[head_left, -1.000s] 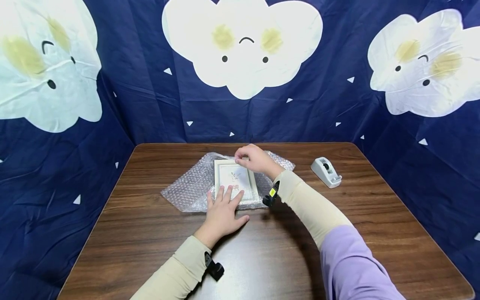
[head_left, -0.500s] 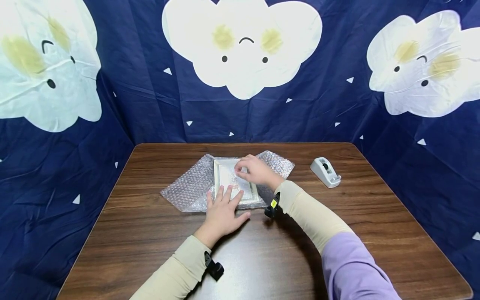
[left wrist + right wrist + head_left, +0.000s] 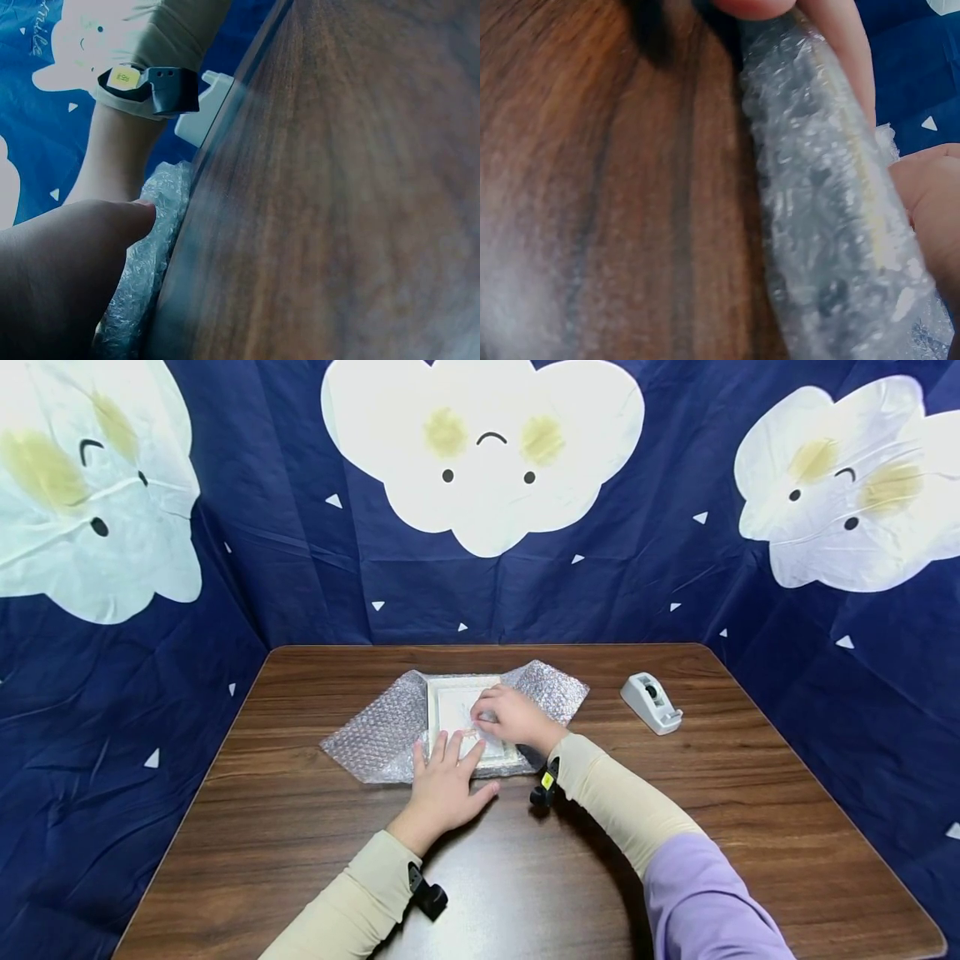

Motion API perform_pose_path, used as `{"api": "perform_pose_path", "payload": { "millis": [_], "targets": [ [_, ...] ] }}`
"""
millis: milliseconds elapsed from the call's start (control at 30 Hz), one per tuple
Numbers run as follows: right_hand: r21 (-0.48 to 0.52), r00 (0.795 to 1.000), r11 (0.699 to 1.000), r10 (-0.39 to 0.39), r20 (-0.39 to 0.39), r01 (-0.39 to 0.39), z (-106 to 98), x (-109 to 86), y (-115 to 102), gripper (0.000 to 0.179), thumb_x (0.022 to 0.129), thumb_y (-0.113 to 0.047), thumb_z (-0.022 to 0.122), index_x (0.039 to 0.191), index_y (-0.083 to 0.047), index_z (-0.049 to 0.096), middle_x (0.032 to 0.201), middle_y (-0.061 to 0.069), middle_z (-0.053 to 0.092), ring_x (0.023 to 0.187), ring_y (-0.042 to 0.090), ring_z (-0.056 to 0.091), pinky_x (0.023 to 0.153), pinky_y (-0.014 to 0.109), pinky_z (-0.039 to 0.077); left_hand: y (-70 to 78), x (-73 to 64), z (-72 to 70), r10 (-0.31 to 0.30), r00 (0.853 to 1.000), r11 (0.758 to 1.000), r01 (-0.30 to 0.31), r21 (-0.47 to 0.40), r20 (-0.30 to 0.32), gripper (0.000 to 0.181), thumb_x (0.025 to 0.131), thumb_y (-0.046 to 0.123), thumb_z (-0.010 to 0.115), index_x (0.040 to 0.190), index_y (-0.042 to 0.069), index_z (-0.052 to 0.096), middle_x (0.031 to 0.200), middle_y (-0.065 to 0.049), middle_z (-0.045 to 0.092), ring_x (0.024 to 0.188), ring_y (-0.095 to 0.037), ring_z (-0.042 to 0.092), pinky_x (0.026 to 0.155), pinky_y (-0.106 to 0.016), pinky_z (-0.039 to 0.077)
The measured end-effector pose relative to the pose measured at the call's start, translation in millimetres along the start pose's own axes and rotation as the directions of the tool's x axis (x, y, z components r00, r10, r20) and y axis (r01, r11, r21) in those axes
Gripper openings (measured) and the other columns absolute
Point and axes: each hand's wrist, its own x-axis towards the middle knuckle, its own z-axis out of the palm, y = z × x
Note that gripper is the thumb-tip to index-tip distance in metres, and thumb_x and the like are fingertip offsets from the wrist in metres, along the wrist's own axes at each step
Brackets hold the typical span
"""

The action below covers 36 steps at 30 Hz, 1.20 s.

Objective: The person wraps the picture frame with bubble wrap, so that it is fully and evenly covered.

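A cream picture frame (image 3: 433, 702) with a pale print lies on a sheet of bubble wrap (image 3: 382, 735), which spreads out on both sides. Fingers spread and straight, my left hand (image 3: 444, 789) rests on the frame's near part, its thumb out over the table. My right hand (image 3: 513, 718) is over the frame's right half with fingers curled, pinching the edge of a bubble wrap flap drawn over the print. Its fingers hide part of the picture. In the right wrist view the wrapped near edge shows as crinkled bubble wrap (image 3: 817, 195); the left wrist view shows bubble wrap (image 3: 146, 262) beside my thumb.
A white tape dispenser (image 3: 651, 703) stands at the back right of the brown wooden table (image 3: 315, 843). A dark blue curtain (image 3: 300, 568) with white clouds hangs behind the table and along both sides.
My right hand has moved from the frame's far edge toward me, drawing the bubble wrap flap over the print. My left hand has stayed in place.
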Motion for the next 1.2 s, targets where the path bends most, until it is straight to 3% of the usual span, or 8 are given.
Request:
{"api": "perform_pose_path", "payload": {
  "millis": [133,233,433,567,733,833,1067,1200],
  "targets": [
    [-0.027,1.000,0.999,-0.018,0.010,0.019,2.4,-1.6,-0.2,0.008,0.084,-0.025,0.061,0.090,-0.023,0.067,0.091,-0.010,0.060,0.092,0.012,0.052,0.088,0.029,0.039,-0.5,0.3,-2.6,0.009,1.000,1.000,-0.009,-0.011,0.007,0.072,0.082,0.070,0.038,0.140,0.028,0.040,0.145,-0.015,0.029,0.134,-0.036,0.020,0.101,-0.064,0.005],
    [-0.037,1.000,0.999,-0.031,0.003,0.031,2.3,-2.9,-2.3,0.009,0.084,-0.025,0.060,0.090,-0.022,0.067,0.091,-0.009,0.060,0.092,0.012,0.053,0.090,0.030,0.038,-2.1,1.2,-6.5,0.015,0.999,0.999,-0.014,-0.031,0.049,0.067,0.085,0.065,0.038,0.140,0.027,0.040,0.146,-0.016,0.027,0.134,-0.036,0.019,0.102,-0.063,0.004],
    [-0.038,0.997,0.997,-0.066,-0.038,0.064,-1.3,-5.5,-7.1,0.010,0.084,-0.029,0.061,0.086,-0.020,0.067,0.091,-0.006,0.060,0.090,0.014,0.054,0.088,0.031,0.041,-7.3,8.7,-16.9,0.000,0.990,0.996,0.013,-0.094,0.140,0.054,0.092,0.035,0.035,0.138,0.008,0.038,0.148,-0.018,0.021,0.135,-0.032,0.019,0.103,-0.060,0.009],
    [-0.037,0.996,0.996,-0.080,-0.045,0.078,-1.8,-7.1,-6.9,0.012,0.084,-0.030,0.059,0.084,-0.021,0.067,0.092,-0.005,0.060,0.090,0.014,0.054,0.086,0.031,0.041,-11.5,18.1,-19.2,-0.014,0.993,0.994,0.026,-0.105,0.116,0.059,0.092,0.030,0.037,0.142,0.000,0.028,0.149,-0.017,0.020,0.131,-0.032,0.026,0.103,-0.055,0.017],
    [-0.025,0.996,0.996,-0.083,-0.040,0.082,-0.9,-9.2,-6.7,0.015,0.084,-0.026,0.055,0.087,-0.019,0.068,0.094,-0.003,0.061,0.090,0.016,0.055,0.087,0.031,0.041,-14.9,26.6,-14.2,-0.030,0.990,0.997,0.039,-0.064,0.138,0.062,0.092,0.032,0.036,0.145,0.004,0.022,0.151,-0.011,0.016,0.125,-0.031,0.029,0.103,-0.052,0.017],
    [-0.006,0.997,0.997,-0.074,-0.032,0.073,-1.0,-10.9,-7.2,0.017,0.085,-0.025,0.054,0.090,-0.018,0.068,0.097,-0.002,0.061,0.093,0.017,0.055,0.088,0.032,0.041,-16.7,28.4,-10.2,-0.038,0.989,0.998,0.046,-0.052,0.146,0.059,0.091,0.033,0.034,0.144,0.007,0.028,0.151,-0.008,0.017,0.120,-0.030,0.030,0.101,-0.051,0.017],
    [0.059,0.997,0.996,-0.058,-0.053,0.061,0.0,-15.6,-3.6,0.017,0.085,-0.024,0.056,0.093,-0.015,0.069,0.101,0.001,0.062,0.099,0.018,0.055,0.092,0.033,0.039,-18.6,26.2,-8.3,-0.021,0.996,0.998,0.026,-0.064,0.082,0.053,0.091,0.030,0.036,0.140,0.009,0.039,0.147,-0.008,0.030,0.119,-0.029,0.031,0.098,-0.050,0.019],
    [0.104,0.997,0.994,0.032,-0.076,-0.024,3.9,-19.9,6.1,0.022,0.088,-0.028,0.055,0.099,-0.014,0.068,0.109,0.006,0.059,0.105,0.019,0.051,0.093,0.035,0.039,-18.8,24.8,-8.1,-0.005,0.998,0.998,0.009,-0.068,0.057,0.052,0.091,0.029,0.037,0.139,0.010,0.041,0.146,-0.009,0.032,0.119,-0.030,0.032,0.098,-0.051,0.019]
  ]
}}
